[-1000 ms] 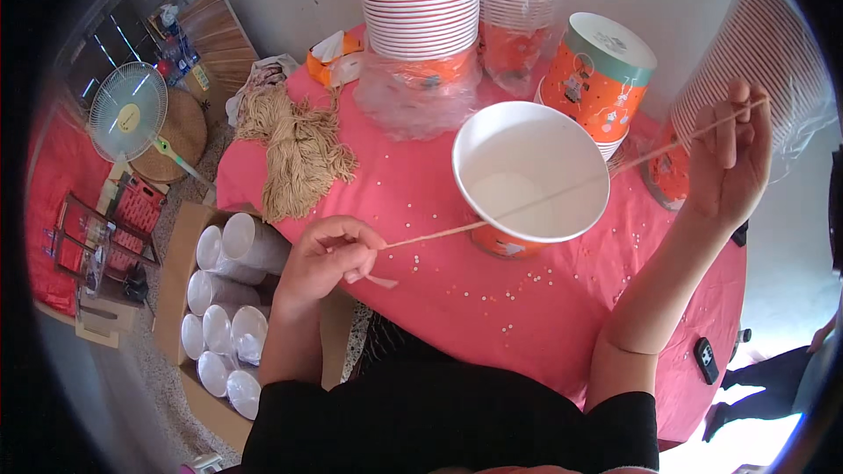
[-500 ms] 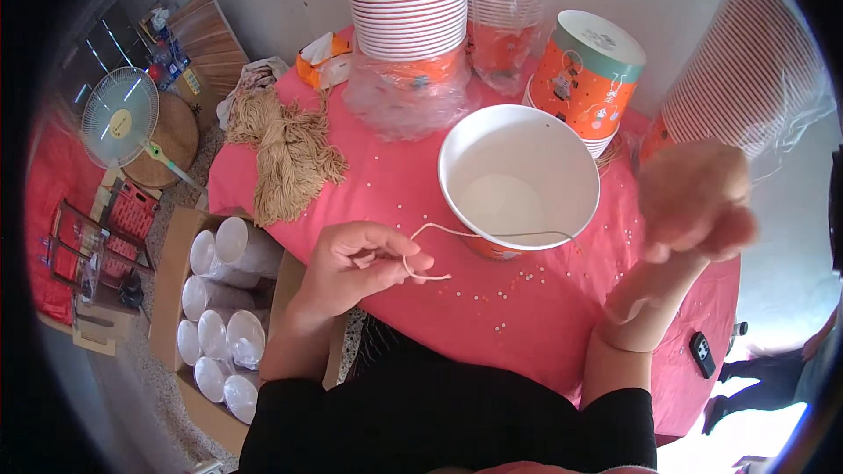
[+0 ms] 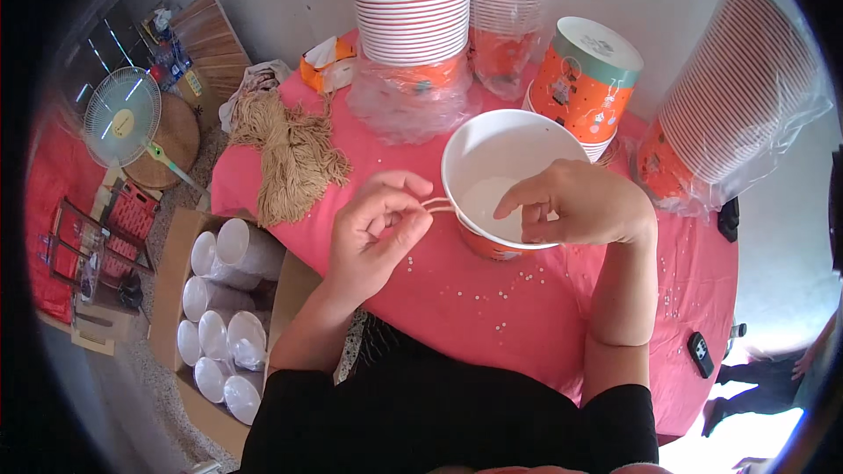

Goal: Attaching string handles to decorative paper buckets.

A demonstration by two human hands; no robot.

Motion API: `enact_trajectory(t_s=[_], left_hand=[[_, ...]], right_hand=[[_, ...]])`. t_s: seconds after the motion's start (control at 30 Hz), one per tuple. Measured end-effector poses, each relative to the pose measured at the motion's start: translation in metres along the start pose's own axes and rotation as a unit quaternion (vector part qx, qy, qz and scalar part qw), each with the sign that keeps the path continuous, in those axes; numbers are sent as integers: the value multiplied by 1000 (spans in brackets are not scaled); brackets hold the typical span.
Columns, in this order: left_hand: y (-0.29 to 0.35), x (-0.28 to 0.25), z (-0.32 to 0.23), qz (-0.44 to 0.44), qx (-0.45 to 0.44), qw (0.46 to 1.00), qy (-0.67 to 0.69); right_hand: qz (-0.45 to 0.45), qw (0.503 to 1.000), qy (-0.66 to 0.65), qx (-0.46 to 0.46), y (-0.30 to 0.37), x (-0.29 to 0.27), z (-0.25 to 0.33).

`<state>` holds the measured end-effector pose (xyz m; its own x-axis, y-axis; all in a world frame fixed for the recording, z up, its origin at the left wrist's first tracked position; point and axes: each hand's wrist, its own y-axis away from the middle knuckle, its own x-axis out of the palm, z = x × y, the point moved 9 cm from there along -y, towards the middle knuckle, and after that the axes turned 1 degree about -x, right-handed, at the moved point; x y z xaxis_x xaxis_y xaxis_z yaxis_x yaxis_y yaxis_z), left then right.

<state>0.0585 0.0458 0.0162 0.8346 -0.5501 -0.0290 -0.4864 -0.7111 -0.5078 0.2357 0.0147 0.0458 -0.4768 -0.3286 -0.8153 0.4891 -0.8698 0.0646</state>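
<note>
My left hand (image 3: 382,224) is closed in a pinch on a thin beige cord (image 3: 438,205), left of the white-lined paper bucket (image 3: 452,171). Two short strands of the cord run from my fingertips to the bucket's left wall, near the rim. The bucket stands upright with its mouth up and a printed orange outside. Over its front right rim hovers my right hand (image 3: 588,206), thumb and forefinger apart, and I see nothing held in it. Further left on the table lies a bundle of beige cords (image 3: 294,158).
Stacks of nested paper buckets (image 3: 408,9) in clear plastic stand at the back, another plastic-wrapped stack (image 3: 733,96) at the right. An upturned orange bucket (image 3: 584,83) sits behind mine. A carton (image 3: 211,417) of wrapped cups is at lower left. A black device (image 3: 701,355) lies at right.
My right hand has come in from the right to above the bucket. The cord, which stretched across the bucket's mouth with a loose end at my left hand, now shows as two short strands.
</note>
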Motion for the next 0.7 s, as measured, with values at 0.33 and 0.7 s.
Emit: enact_trajectory(t_s=[0.33, 0.7], left_hand=[[-15, 20, 29, 21, -140, 983, 113], [-13, 28, 24, 8, -107, 994, -32]], right_hand=[[46, 995, -59, -62, 5, 0, 12], [-20, 996, -38, -82, 7, -5, 19]])
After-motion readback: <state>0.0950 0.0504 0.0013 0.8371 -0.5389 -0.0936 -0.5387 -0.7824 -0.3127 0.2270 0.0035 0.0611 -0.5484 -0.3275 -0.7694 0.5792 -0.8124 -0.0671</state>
